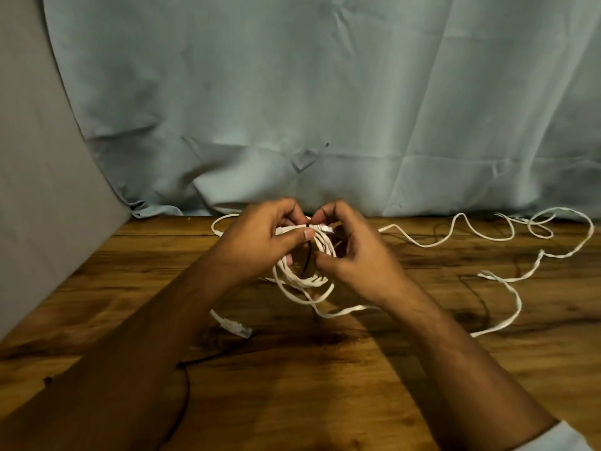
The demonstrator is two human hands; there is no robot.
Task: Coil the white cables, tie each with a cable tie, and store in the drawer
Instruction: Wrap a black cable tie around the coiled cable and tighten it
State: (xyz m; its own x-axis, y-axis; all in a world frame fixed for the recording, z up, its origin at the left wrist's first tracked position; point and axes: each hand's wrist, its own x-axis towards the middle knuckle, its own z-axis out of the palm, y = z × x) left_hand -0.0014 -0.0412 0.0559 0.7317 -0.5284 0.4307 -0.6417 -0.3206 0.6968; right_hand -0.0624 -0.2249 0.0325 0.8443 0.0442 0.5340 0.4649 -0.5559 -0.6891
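Note:
A coil of flat white cable (304, 281) hangs between my two hands above the wooden table (325, 385). My left hand (260, 239) grips the top of the coil, thumb pressed on the strands. My right hand (351, 252) pinches the coil's top at the same spot, where a thin black cable tie (307, 258) crosses the strands and hangs down inside the loop. A white plug (323, 227) sticks out between the fingertips. A second plug end (234, 327) lies on the table below my left forearm. Another loose white cable (507, 278) sprawls to the right.
A pale blue cloth (325, 109) hangs as a backdrop behind the table, with a grey panel (39, 190) at the left. A thin black cord (187, 385) lies on the wood under my left forearm. No drawer is in view.

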